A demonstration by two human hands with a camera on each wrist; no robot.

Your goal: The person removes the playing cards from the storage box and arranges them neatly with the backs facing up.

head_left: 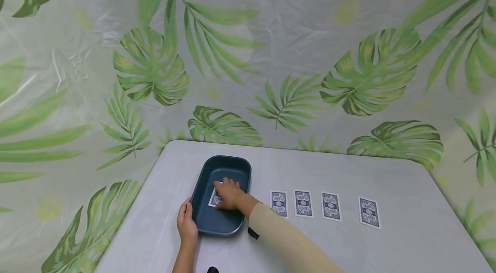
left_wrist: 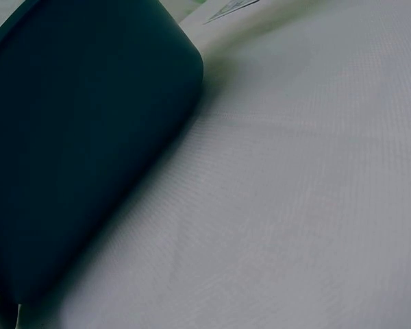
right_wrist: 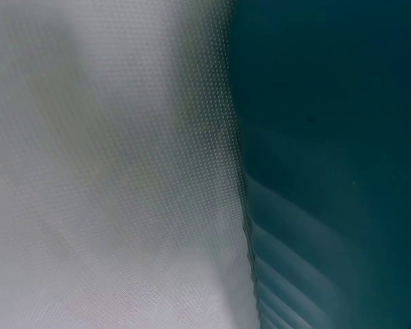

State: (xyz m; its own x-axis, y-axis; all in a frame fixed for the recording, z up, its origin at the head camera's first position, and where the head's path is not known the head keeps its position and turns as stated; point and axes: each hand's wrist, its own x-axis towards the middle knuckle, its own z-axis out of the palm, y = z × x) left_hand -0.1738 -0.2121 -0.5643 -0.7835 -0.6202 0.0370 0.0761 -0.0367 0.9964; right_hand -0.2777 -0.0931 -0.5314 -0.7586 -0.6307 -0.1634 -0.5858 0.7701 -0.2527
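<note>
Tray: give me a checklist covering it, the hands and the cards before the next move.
1. Tray upright, open side up: ok.
2. Left hand holding the tray: ok, at its left side, thumb by the rim.
3. Right hand at the inside card: ok, it reaches into the tray over that card and partly covers it.
4. Inside card gripped: cannot tell; the head view leaves it unclear, and neither wrist view shows it.
5. Row cards apart, patterned backs up: ok, all four.
6. Row evenly spaced: not ok, the rightmost card has the widest gap.
</note>
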